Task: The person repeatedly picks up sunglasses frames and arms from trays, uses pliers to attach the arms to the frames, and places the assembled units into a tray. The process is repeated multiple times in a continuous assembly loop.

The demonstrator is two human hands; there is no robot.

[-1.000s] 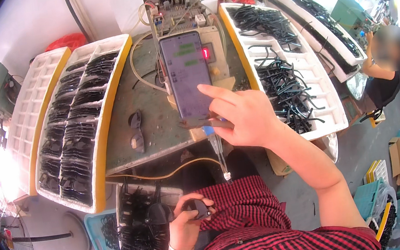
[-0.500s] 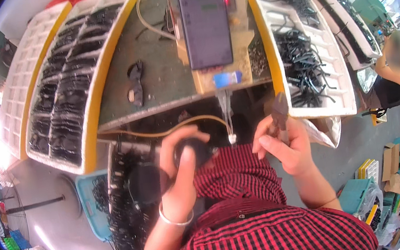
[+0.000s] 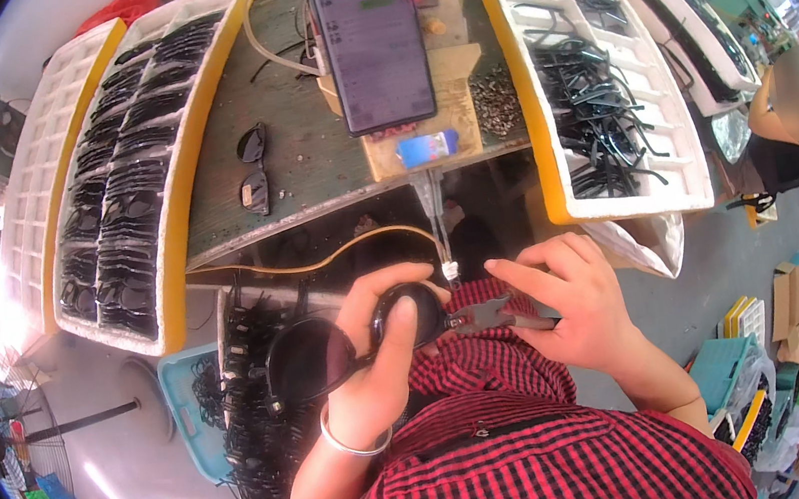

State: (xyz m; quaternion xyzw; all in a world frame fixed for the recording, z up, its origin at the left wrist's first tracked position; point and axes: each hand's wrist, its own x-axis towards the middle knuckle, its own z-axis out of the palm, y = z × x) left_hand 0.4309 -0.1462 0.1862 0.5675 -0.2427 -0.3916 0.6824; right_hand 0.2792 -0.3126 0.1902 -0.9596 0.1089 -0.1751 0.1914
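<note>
My left hand (image 3: 367,370) is closed round a black sunglasses front (image 3: 308,362), with the thumb across its right lens and the left lens sticking out beside the hand. Pliers (image 3: 482,317) lie in my right hand (image 3: 583,304), whose index finger is raised off them. The plier jaws meet the right end of the sunglasses front, near its hinge. Whether the jaws are clamped there I cannot make out. Just beyond both hands, a thin metal rod with a white tip (image 3: 450,269) points down from the bench edge.
A phone (image 3: 373,46) stands on the bench (image 3: 306,151) above a blue box (image 3: 428,149). Another sunglasses front (image 3: 253,171) lies to the left. White-and-yellow trays of eyewear parts (image 3: 175,193) (image 3: 540,130) flank the bench. A blue crate (image 3: 190,418) sits lower left; a person (image 3: 778,134) works far right.
My right hand has swung the pliers from upright down to the left, onto the end of the sunglasses front. My left hand has moved slightly right and tilted the front.
</note>
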